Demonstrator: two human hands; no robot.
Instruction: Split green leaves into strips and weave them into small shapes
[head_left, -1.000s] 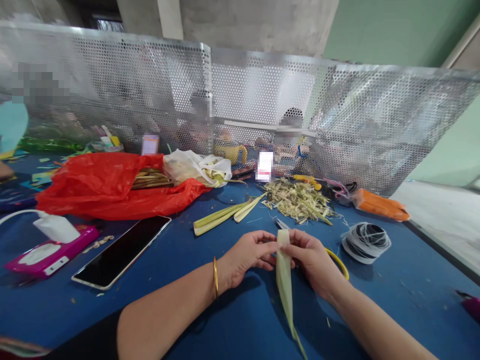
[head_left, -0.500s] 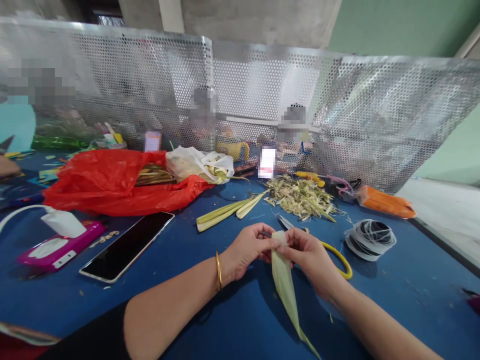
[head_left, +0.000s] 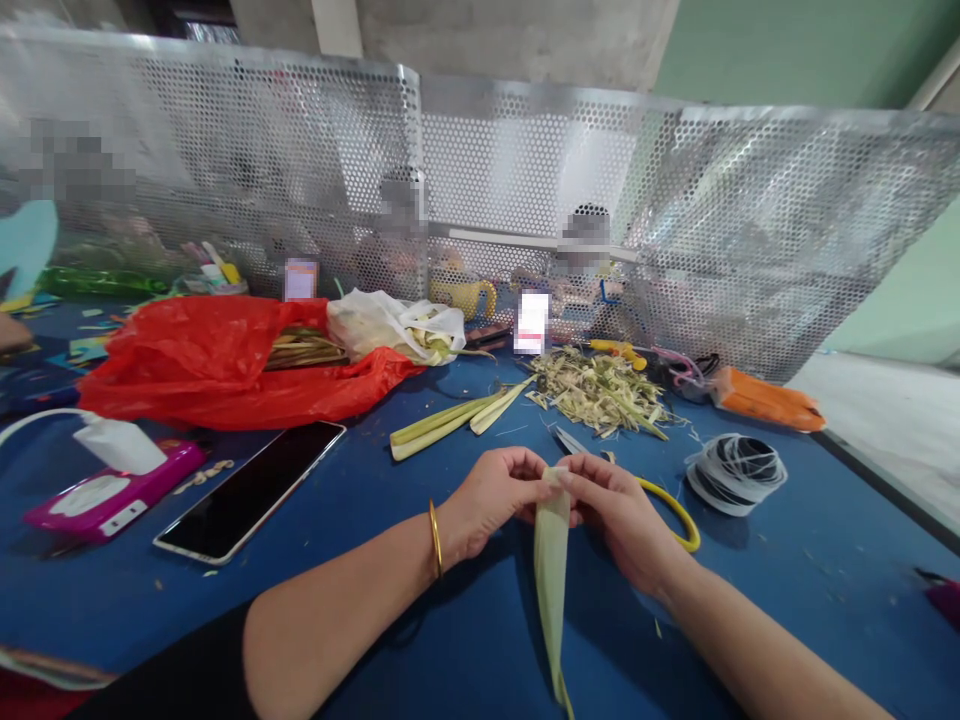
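Both my hands pinch the wide upper end of a pale green corn husk (head_left: 553, 570), whose narrow tip hangs down toward me. My left hand (head_left: 499, 500), below a gold bangle (head_left: 435, 540), grips the husk's left edge. On the right edge, the thumb and fingers of my right hand (head_left: 619, 510) are closed. Behind the right hand lies a pair of scissors with a yellow handle (head_left: 679, 515), partly covered by that hand. Several loose husk strips (head_left: 439, 425) rest beyond my left hand, and a heap of husk scraps (head_left: 596, 390) is farther back.
A spool of clear string (head_left: 737, 475) stands at right, with an orange packet (head_left: 769, 398) behind it. To the left are a phone (head_left: 251, 490), a purple power strip (head_left: 116, 490) and a red plastic bag (head_left: 202, 360). A perforated metal screen (head_left: 525, 150) borders the table's back; people sit beyond it.
The husk's hanging tip has swung left and now points almost straight down. Both hands keep their pinch at its top. The whole view has shifted slightly.
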